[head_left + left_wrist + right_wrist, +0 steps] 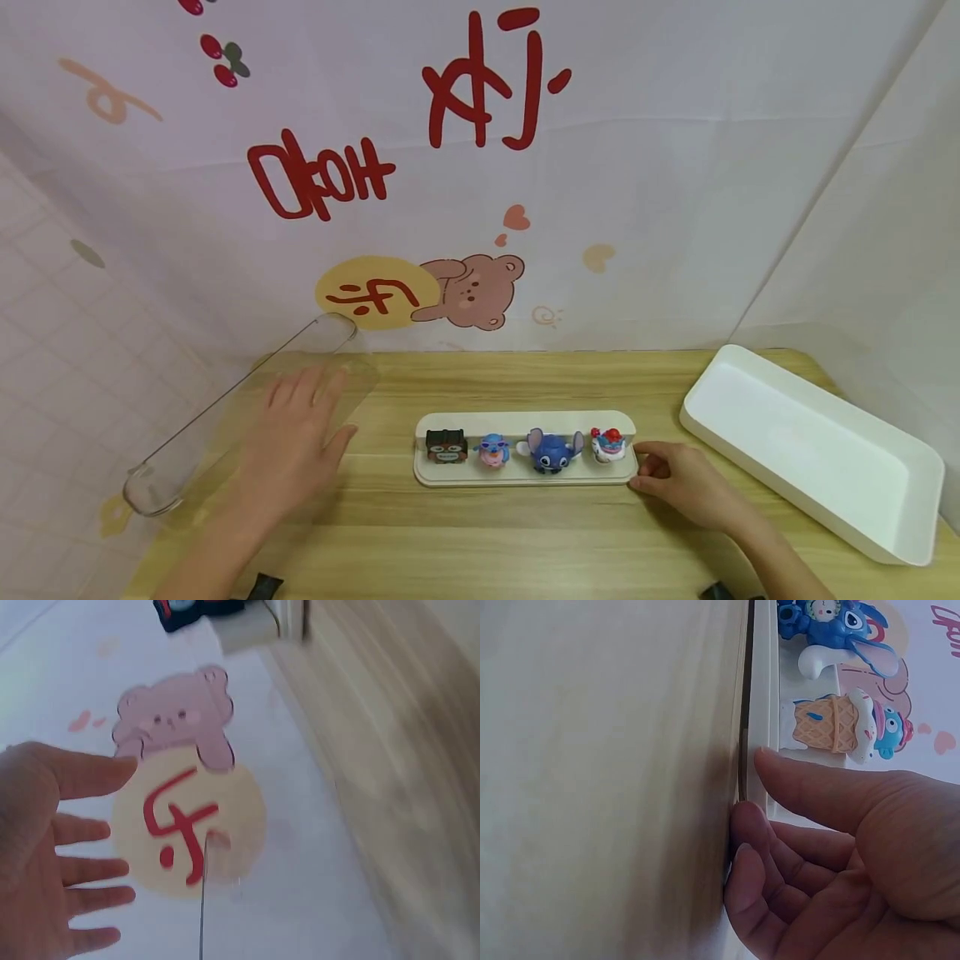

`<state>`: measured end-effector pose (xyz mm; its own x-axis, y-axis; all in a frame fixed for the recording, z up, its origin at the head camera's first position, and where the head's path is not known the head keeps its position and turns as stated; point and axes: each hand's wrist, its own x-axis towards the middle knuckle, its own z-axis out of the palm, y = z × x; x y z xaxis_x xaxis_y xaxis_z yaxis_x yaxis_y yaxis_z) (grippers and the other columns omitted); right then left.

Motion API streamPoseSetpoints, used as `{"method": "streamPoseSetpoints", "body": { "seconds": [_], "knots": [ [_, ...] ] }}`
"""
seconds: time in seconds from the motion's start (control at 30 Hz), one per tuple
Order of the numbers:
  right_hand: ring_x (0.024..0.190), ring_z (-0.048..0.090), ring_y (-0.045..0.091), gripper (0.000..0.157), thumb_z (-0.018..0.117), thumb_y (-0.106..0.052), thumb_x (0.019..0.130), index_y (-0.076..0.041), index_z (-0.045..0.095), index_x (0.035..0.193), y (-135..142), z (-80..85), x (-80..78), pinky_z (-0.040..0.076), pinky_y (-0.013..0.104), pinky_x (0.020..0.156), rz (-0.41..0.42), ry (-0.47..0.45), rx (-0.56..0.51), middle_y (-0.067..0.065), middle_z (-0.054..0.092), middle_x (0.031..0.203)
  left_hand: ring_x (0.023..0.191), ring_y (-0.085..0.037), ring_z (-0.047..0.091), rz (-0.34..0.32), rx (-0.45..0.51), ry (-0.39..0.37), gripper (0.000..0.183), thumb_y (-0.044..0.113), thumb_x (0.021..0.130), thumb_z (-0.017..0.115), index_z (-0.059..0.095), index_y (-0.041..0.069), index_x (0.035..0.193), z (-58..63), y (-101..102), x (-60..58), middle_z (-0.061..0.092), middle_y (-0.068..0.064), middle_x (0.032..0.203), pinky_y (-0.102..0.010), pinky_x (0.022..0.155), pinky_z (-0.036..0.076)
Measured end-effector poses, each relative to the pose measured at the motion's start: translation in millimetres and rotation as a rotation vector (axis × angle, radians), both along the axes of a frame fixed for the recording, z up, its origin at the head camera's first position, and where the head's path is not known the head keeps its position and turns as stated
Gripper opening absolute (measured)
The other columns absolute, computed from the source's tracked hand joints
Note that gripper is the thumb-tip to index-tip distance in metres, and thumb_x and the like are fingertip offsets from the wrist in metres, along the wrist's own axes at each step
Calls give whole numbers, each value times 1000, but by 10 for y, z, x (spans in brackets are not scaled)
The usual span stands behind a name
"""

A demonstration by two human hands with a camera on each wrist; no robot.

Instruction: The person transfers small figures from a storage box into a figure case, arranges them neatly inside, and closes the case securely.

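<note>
A white display base (465, 482) with rounded ends lies on the wooden table, bearing several small figures: a dark brown box-like one (446, 447), a small blue one with a pink round (492, 451), a big-eared blue one (553, 452) and an ice-cream-cone figure (832, 725). My right hand (686, 483) pinches the base's right end, thumb on the rim and curled fingers at its lower edge. To the left, a clear plastic cover (156, 492) stands tilted beside my left hand (296, 437). The left wrist view shows that hand's fingers (94, 868) straight and apart, gripping nothing.
A white rectangular tray (813, 454) sits slanted at the right of the table. Behind the table hangs a white cloth (660, 192) with red characters and a printed bear. A grid-patterned cloth (60, 333) borders the left side.
</note>
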<state>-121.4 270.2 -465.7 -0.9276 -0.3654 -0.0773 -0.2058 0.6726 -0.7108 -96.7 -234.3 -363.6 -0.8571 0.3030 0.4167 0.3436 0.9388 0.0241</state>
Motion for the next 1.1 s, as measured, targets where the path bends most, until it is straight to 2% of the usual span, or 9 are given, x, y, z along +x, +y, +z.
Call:
{"method": "streamPoseSetpoints", "body": {
  "seconds": [0.13,0.33,0.5,0.67,0.83,0.97,1.1],
  "knots": [
    [77,60,2,50,82,-17,92,14,64,125,-8,6,1,54,23,68,-2,-5,3,-4,65,86,122,-53,52,75,15,37,66,25,80,89,60,-5,132,72,-228,25,57,-33,131,-69,106,36],
    [77,60,2,50,82,-18,92,15,64,125,10,1,14,54,23,68,-7,-1,10,-4,65,86,124,-60,46,188,11,-60,81,41,80,87,56,-3,140,89,-545,10,50,-40,138,-74,103,33],
    [77,60,2,49,82,-17,92,14,64,126,4,1,22,54,23,68,-5,5,7,-4,65,86,124,-65,42,288,-15,-188,98,63,84,78,48,-3,150,82,-749,-9,44,-42,143,-78,101,33],
    [77,61,2,48,82,-17,91,12,65,125,-14,-7,20,55,23,69,-7,10,8,-5,65,86,118,-69,43,330,-28,-273,112,80,84,66,40,-4,155,59,-870,-20,42,-44,141,-81,92,37],
    [77,61,3,47,82,-16,91,12,66,125,-15,-13,25,55,24,69,-10,12,4,-4,65,85,114,-70,45,363,-9,-336,120,84,83,63,34,-7,157,45,-925,-15,40,-45,141,-81,85,39],
    [77,62,4,46,82,-15,91,12,66,125,-19,3,33,55,24,69,-19,6,4,-4,65,85,110,-72,44,399,29,-412,127,87,83,58,30,-13,155,37,-954,-4,39,-47,138,-80,80,40],
    [77,62,4,48,82,-16,91,13,65,126,-19,14,36,55,24,70,-25,7,9,-4,66,86,108,-72,45,420,46,-456,132,89,83,55,27,-20,152,28,-985,2,42,-51,131,-79,75,42]
  ]
}}
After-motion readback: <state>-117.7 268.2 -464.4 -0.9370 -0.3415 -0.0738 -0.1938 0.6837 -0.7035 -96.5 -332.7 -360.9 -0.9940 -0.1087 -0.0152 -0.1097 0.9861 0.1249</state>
